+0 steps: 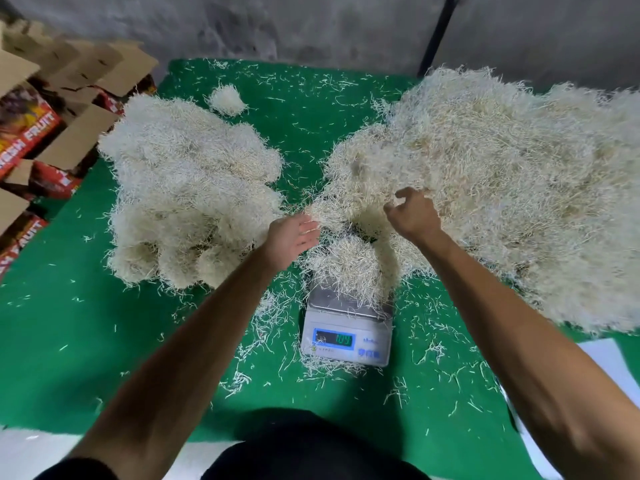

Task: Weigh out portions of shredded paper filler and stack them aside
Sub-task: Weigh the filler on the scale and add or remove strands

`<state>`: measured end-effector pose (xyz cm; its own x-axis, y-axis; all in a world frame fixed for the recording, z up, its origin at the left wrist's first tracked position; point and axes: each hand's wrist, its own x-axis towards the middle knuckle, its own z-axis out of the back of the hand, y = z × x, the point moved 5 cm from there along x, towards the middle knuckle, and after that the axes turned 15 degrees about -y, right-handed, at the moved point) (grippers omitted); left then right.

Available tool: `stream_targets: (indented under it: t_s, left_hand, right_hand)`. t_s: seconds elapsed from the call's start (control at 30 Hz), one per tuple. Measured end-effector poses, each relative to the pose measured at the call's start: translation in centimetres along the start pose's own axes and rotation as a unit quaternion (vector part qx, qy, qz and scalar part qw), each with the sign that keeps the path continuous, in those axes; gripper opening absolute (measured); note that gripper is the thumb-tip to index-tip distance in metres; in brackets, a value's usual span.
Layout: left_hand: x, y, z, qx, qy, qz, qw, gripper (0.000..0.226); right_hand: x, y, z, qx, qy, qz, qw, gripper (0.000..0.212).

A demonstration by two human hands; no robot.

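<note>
1. Sitting on the green worktop point(104, 341), a white digital scale point(346, 337) carries a clump of shredded paper filler point(349, 265) on its metal pan; the lit display shows digits too blurred to read surely.
2. The left hand point(292, 237) reaches over the far side of the scale with fingers straight and relaxed, its fingertips touching loose shreds and gripping nothing.
3. The right hand point(412, 213) hovers at the near edge of the big loose heap point(502, 188), fingers loosely curled and spread; whether it pinches any strands I cannot tell.
4. The two hands are apart, one on each side of the clump on the scale.
5. Weighed portions point(187, 192) lie bunched together left of the scale, with one small tuft point(227, 98) behind them.
6. Open cardboard fruit boxes point(45, 133) stand off the worktop's left edge.
7. Stray shreds litter the green surface around the scale.
</note>
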<state>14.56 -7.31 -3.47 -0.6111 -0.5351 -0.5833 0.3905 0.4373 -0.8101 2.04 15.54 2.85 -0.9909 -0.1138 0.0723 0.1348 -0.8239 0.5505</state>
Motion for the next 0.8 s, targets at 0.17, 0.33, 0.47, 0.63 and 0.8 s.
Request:
stream_targets:
  t_s: [0.17,0.33,0.47,0.63,0.8]
  left_hand:
    - [-0.2,1.7,1.0,0.003,-0.014,-0.026,1.000,0.029]
    - [-0.4,3.0,1.6,0.014,-0.060,-0.058,0.996,0.016]
    - [-0.4,3.3,2.1,0.028,-0.116,-0.089,0.989,0.015]
    - [-0.8,3.8,1.2,0.087,-0.113,-0.086,0.986,0.037]
    - [-2.3,5.4,-2.5,0.161,-0.029,-0.086,0.983,0.052]
  right_hand:
    - [-3.6,-2.5,-1.8,0.019,0.031,-0.027,0.999,0.047]
    - [-5.9,-4.0,-2.5,0.023,0.044,-0.043,0.998,0.047]
    - [-6.9,-4.4,-2.4,0.026,0.035,-0.040,0.998,0.063]
    - [-7.8,-5.4,-2.9,0.026,-0.042,-0.031,0.998,0.083]
    - [-10.9,-3.9,-7.2,0.242,0.038,-0.118,0.962,0.092]
